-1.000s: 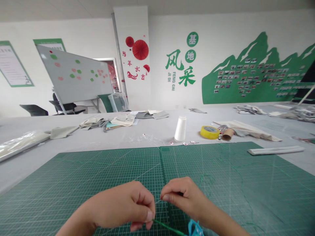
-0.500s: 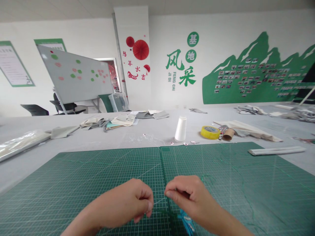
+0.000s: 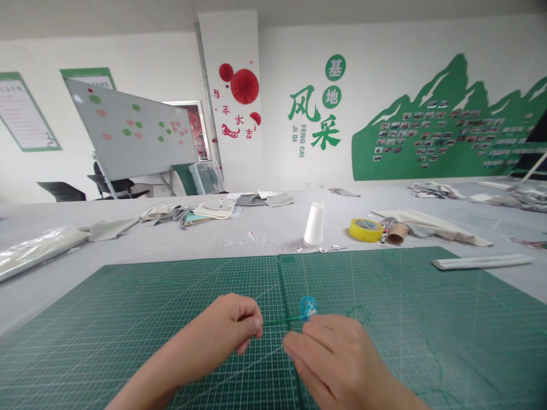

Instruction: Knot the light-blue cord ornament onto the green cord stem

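My left hand [image 3: 237,322] is closed in a pinch at the middle of the cutting mats, gripping the end of a green cord [image 3: 277,322]. The cord stretches to the right, to a small blue item with pale markings [image 3: 307,307]; its kind I cannot make out. Just below that item my right hand [image 3: 342,356] is closed, thumb and fingertips together. Whatever lies between its fingers is hidden. Beneath both hands lie two green gridded cutting mats [image 3: 171,296], side by side. Loose green thread [image 3: 423,324] trails across the right mat.
A white thread cone [image 3: 314,225] stands behind the mats. Right of it lie a yellow tape roll [image 3: 366,230] and a cardboard tube [image 3: 397,233]. A rolled white strip [image 3: 482,262] crosses the right mat's edge. Fabric pieces [image 3: 213,208] and a plastic-wrapped bundle [image 3: 38,250] lie further off.
The blue item has moved from below my right hand to above its fingertips. The green cord now shows taut between it and my left hand. My left hand has risen slightly.
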The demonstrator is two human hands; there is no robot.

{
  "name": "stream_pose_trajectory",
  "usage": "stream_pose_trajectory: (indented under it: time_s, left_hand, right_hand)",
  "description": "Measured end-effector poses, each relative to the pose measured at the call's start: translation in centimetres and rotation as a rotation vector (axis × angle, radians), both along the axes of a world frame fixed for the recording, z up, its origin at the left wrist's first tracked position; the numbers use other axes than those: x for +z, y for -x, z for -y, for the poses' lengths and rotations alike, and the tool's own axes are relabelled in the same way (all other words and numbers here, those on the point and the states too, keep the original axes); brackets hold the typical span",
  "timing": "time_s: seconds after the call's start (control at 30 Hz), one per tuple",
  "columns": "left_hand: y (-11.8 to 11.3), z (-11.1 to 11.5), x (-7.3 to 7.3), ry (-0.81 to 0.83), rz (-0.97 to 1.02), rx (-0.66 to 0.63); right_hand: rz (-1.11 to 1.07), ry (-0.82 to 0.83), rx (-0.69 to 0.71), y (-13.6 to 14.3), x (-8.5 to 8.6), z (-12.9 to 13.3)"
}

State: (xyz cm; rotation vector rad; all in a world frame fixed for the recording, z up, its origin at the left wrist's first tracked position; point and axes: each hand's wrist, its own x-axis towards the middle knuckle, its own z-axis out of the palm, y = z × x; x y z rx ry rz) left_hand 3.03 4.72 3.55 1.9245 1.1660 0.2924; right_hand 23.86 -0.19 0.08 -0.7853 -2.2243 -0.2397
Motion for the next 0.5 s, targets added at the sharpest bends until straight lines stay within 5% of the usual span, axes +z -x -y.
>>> stream_pose_trajectory:
  time_s: [0.23,0.5]
  left_hand:
    - [0.1,-0.3,0.3,0.025,0.096,0.052]
    - [0.3,-0.1,1.0,0.257,0.276,0.049]
  right_hand:
    - [0.047,-0.003,-0.015,0.6,-0.3,-0.2]
    - [0.026,0.109,-0.066,0.2,-1.4,-0.8]
